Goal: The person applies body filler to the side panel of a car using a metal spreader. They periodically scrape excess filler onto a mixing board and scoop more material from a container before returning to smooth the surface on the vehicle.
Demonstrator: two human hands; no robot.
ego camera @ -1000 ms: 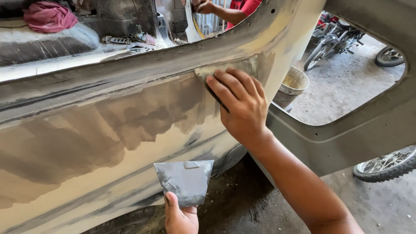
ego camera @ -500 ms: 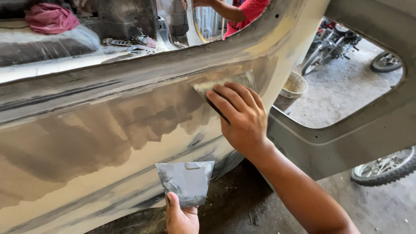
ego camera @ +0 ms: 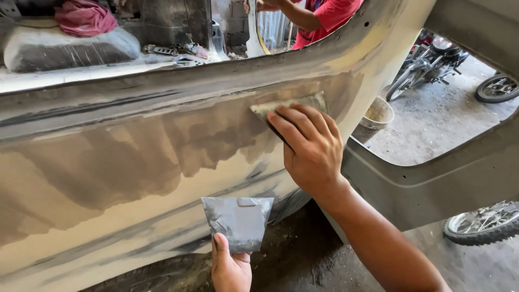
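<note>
Gripping a flat grey metal spreader by its lower edge, the left hand sits lowest and nearest, fingers pinched on the blade, its face smeared with grey filler, held just off the car body panel; above it the right hand presses a second spreader flat on the panel, fingers spread over the blade and grasping it; compared with the earlier views this hand has shifted slightly toward the rear pillar while the left hand has stayed put, so the stroke seems to be working filler across the upper crease; the panel looks patchy, tan and grey filler over pale paint, dull and unsanded; beyond, a bucket stands on the floor, motorcycles are parked further off, and another person in a red shirt works past the window opening.
</note>
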